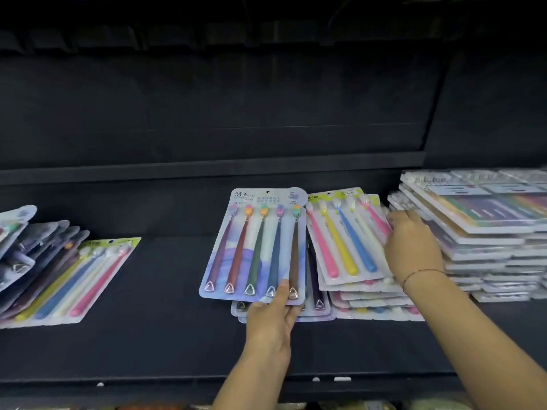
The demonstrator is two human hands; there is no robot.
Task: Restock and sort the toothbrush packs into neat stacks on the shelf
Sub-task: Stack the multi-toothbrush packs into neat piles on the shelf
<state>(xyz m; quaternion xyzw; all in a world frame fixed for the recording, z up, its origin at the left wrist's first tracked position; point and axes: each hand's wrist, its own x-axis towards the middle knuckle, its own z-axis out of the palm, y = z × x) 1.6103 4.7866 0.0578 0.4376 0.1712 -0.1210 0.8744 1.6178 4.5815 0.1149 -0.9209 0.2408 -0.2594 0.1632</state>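
Front lip of shelf [148, 386]: dark, nearest the viewer, carrying small white clips; both forearms cross it from below.
Left hand [270, 318]: grips the bottom edge of the lifted pack, thumb pressed on its face, fingers underneath.
Lifted pack [254, 247]: card of five dark-handled toothbrushes, bristles pointing to the back of the shelf, held tilted above the purple stack.
Purple stack [313, 309]: matching packs lying flat at mid-shelf, mostly covered by the lifted pack.
Yellow-card stack [340, 232]: packs of pink, yellow, blue and white brushes, just right of the purple stack and overlapping it, slightly fanned.
Right hand [411, 247]: fingers stretched forward, resting against the right edge of the yellow-card stack; thin bracelet [423, 272] at the wrist.
Tall stack [488, 232]: flat packs piled high at far right, just beside the right hand.
Left heap [38, 261]: loosely fanned packs, well apart, at the left end.
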